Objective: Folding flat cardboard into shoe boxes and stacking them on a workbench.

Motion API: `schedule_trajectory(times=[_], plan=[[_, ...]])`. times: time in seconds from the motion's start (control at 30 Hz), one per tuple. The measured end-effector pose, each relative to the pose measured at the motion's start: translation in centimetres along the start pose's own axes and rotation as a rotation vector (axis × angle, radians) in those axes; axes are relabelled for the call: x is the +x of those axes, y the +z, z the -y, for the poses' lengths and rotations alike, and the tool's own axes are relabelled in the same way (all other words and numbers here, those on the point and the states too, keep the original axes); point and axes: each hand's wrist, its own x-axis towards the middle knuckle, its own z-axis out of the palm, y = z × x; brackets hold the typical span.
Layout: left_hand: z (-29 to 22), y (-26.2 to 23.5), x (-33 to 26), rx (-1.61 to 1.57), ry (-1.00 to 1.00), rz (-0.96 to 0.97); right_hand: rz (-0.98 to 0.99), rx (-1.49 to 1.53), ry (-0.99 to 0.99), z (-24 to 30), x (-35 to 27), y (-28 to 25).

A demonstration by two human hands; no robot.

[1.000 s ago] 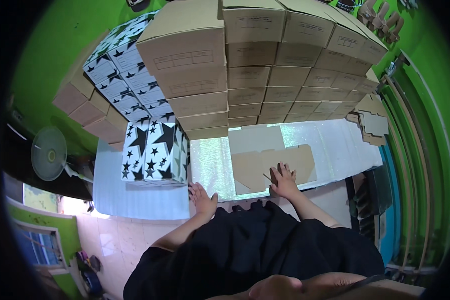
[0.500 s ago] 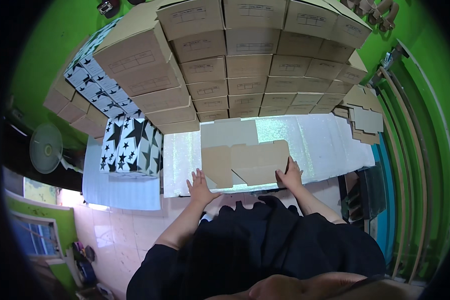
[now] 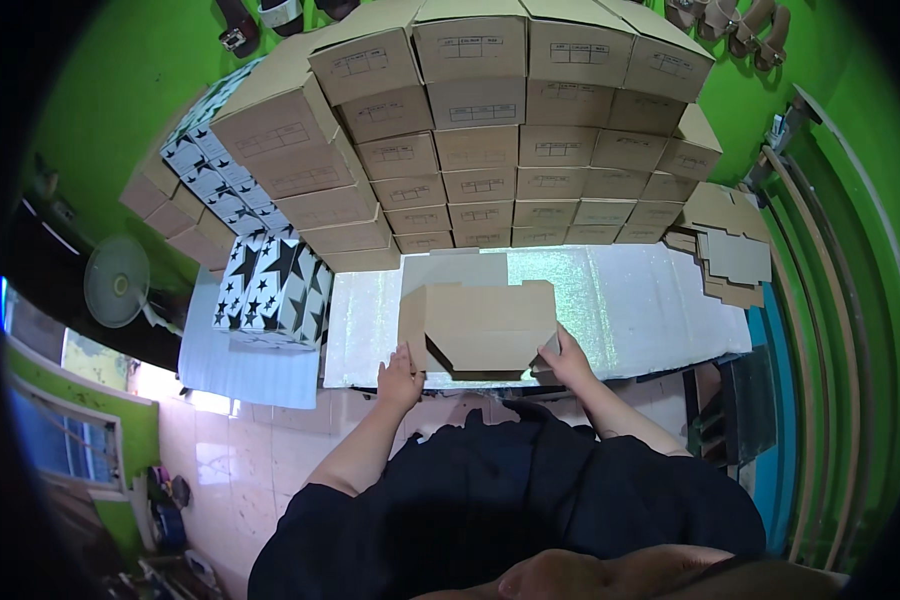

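Note:
A partly folded brown cardboard box (image 3: 490, 318) lies on the table in front of me, its large panel raised and a dark gap showing under its near edge. My left hand (image 3: 400, 380) is at the near left corner, fingers and thumb closed around the side flap (image 3: 411, 325). At the right end my right hand (image 3: 568, 362) grips the box's edge, thumb on the near side. A grey-white flat cardboard sheet (image 3: 450, 268) lies behind the box, partly covered by it.
Stacked brown boxes (image 3: 482, 185) form a wall along the table's back. Black-and-white star-patterned boxes (image 3: 275, 285) stand at the left. Flat cardboard pieces (image 3: 732, 255) lie at the right end of the shiny white table covering (image 3: 640, 310). A fan (image 3: 117, 282) stands far left.
The cardboard went from nearly flat to partly folded, with its side parts turned up. My left hand closed on the left flap, and my right hand moved slightly left and down with the right end.

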Motion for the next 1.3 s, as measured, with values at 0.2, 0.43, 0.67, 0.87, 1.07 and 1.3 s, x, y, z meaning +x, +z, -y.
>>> schedule_trajectory(times=[0.2,0.43,0.67,0.87,1.07,1.3], plan=[[1.1,-2.6,-0.7,-0.217,0.169,-0.327,0.076,-0.030,-0.078,2.9,0.1,-0.1],[0.1,-6.8,-2.6,-0.265,0.052,-0.241,-0.005,-0.493,-0.077,2.5,0.9,0.1],[0.7,-8.5,-2.9,-0.304,0.134,-0.335,-0.025,-0.516,0.013,4.8,4.5,-0.8],[3.1,-9.4,-2.9,-0.378,0.123,-0.348,0.007,-0.512,0.126,6.0,7.9,-0.4],[5.3,-11.7,-3.5,-0.421,0.015,-0.353,-0.041,-0.543,0.077,11.7,5.7,0.3],[6.8,-14.2,-2.9,-0.350,-0.165,-0.469,0.156,-0.723,0.140,15.2,3.9,2.7]])
